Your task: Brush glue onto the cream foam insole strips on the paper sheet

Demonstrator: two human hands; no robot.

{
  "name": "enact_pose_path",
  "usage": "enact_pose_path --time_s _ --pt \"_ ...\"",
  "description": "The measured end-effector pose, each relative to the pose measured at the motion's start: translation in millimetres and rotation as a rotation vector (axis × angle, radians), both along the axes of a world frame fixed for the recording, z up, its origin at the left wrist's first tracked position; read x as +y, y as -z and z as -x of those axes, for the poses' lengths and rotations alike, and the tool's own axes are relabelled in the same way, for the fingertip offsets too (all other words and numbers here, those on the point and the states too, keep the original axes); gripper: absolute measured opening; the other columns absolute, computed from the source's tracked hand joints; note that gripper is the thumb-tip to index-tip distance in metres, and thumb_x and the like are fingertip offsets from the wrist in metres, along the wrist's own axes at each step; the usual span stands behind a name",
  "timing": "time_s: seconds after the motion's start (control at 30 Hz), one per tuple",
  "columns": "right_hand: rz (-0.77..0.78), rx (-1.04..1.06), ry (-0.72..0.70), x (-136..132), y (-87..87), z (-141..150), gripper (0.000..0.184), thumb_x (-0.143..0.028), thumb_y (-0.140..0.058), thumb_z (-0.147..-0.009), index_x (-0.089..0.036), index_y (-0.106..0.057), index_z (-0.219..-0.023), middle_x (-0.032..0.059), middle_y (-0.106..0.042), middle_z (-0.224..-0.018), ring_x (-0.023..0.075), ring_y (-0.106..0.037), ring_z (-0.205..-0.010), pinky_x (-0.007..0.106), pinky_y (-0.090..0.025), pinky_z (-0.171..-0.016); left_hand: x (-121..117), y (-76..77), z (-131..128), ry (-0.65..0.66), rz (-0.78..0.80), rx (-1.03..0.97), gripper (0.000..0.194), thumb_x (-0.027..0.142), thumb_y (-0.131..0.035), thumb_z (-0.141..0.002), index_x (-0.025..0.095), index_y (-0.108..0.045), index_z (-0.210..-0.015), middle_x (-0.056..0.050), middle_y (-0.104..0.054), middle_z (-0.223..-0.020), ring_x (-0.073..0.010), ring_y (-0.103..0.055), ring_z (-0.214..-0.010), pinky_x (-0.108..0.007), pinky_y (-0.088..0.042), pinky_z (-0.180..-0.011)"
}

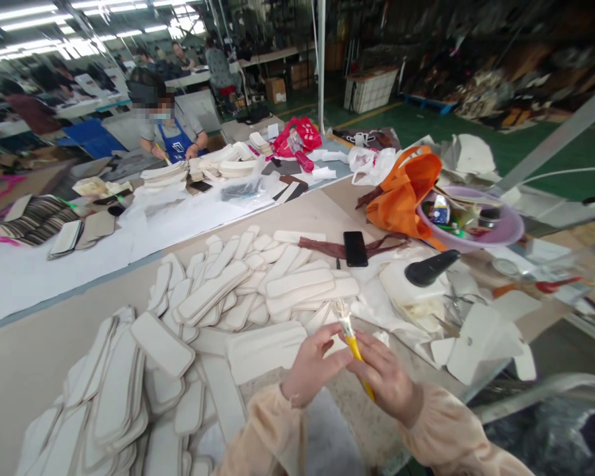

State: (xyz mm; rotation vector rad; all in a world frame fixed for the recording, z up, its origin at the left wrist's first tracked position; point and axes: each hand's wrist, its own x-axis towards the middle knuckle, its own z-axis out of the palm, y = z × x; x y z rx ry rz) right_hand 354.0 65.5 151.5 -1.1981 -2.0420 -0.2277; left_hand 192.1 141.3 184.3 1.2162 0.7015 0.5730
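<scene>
Low in the centre of the frame, both hands met over a small yellow-handled brush (351,336). The right hand (387,377) was closed around the yellow handle, holding it tilted so the pale bristles pointed up and away from the body, probably to keep a wet tip off the sleeves. The left hand (313,365) had its fingers pinched on the upper part of the handle just below the bristles, as if steadying or adjusting the head. Across the left and centre of the frame, cream-coloured oblong fabric pieces (213,294) lay fanned in overlapping rows on the worktable (24,370), likely spread that way so each could be reached one at a time. Right of the hands sat a heap of loose white cut pieces (480,337), with a dark-handled tool (430,268) resting above them. A black phone (356,248) lay flat in the middle of the frame, clear of the work. To the right of centre, an orange bag (401,192) slumped against a lilac basin (506,231) holding small items. In the upper left a co-worker in a blue apron (176,142) sat at stacked pieces of the same kind.
</scene>
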Motion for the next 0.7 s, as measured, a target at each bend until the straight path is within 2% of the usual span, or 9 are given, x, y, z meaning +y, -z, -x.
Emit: enact_pose_path --time_s 0.07,0.13,0.23,0.3,0.43,0.57,0.7 --pt "-0.033 -0.046 0.026 -13 -9.5 5 0.02 -0.013 -0.046 -0.089 -0.017 -0.064 -0.098 0.0138 -0.06 -0.12 0.0252 -0.046 -0.123 0.046 -0.047 -0.096 -25 -6.3 -6 -0.035 0.077 -0.061 0.05 0.034 -0.07 -0.072 0.02 -0.059 -0.119 -0.009 -0.057 -0.125 -0.0264 -0.05 -0.116 -0.04 -0.038 -0.101" --pt "-0.055 -0.074 0.054 -27 -15.3 8 0.02 -0.013 -0.047 -0.089 -0.017 -0.064 -0.096 0.0134 -0.062 -0.114 0.0257 -0.048 -0.121 0.05 -0.045 -0.097 -46 -11.0 -9 -0.041 0.127 -0.118 0.045 0.033 -0.066 -0.075 0.019 -0.06 -0.117 -0.008 -0.061 -0.118 -0.0242 -0.054 -0.109 -0.039 -0.04 -0.098" --pt "-0.073 -0.099 0.115 -48 -17.0 14 0.016 -0.011 -0.05 -0.087 -0.018 -0.064 -0.09 0.0123 -0.063 -0.106 0.027 -0.049 -0.118 0.056 -0.043 -0.096 -71 -17.6 -8 0.001 0.139 -0.112 0.031 0.036 -0.056 -0.083 0.015 -0.067 -0.103 -0.007 -0.066 -0.097 -0.02 -0.058 -0.092 -0.035 -0.044 -0.088" --pt "-0.082 -0.1 0.135 -62 -16.2 18 0.014 -0.011 -0.052 -0.086 -0.017 -0.064 -0.089 0.0122 -0.061 -0.106 0.0274 -0.049 -0.117 0.057 -0.043 -0.096 -84 -21.9 -5 0.023 0.125 -0.05 0.028 0.036 -0.056 -0.083 0.013 -0.07 -0.089 -0.005 -0.065 -0.081 -0.0173 -0.056 -0.079 -0.031 -0.045 -0.078" --pt "-0.13 -0.081 0.106 -85 -20.5 23 0.01 -0.011 -0.054 -0.084 -0.018 -0.061 -0.084 0.0117 -0.059 -0.109 0.0268 -0.049 -0.118 0.057 -0.044 -0.096 -107 -32.9 1 0.054 -0.011 0.0 0.022 0.031 -0.061 -0.078 0.011 -0.069 -0.074 -0.003 -0.06 -0.071 -0.0137 -0.05 -0.069 -0.027 -0.042 -0.068" --pt "-0.231 -0.058 0.079 -101 -33.1 22 0.011 -0.01 -0.053 -0.081 -0.019 -0.059 -0.078 0.0089 -0.059 -0.106 0.0258 -0.05 -0.116 0.055 -0.045 -0.096 -127 -45.4 5 0.098 -0.195 -0.001 0.025 0.031 -0.054 -0.083 0.011 -0.068 -0.08 -0.005 -0.06 -0.076 -0.014 -0.049 -0.072 -0.027 -0.042 -0.071" --pt "-0.253 -0.027 0.102 -116 -42.5 18 0.01 -0.011 -0.053 -0.078 -0.02 -0.057 -0.075 0.0062 -0.059 -0.098 0.0225 -0.052 -0.113 0.05 -0.044 -0.1 -142 -52.2 3 0.16 -0.347 -0.019 0.027 0.033 -0.049 -0.087 0.013 -0.066 -0.08 -0.004 -0.059 -0.077 -0.014 -0.049 -0.073 -0.027 -0.041 -0.072"
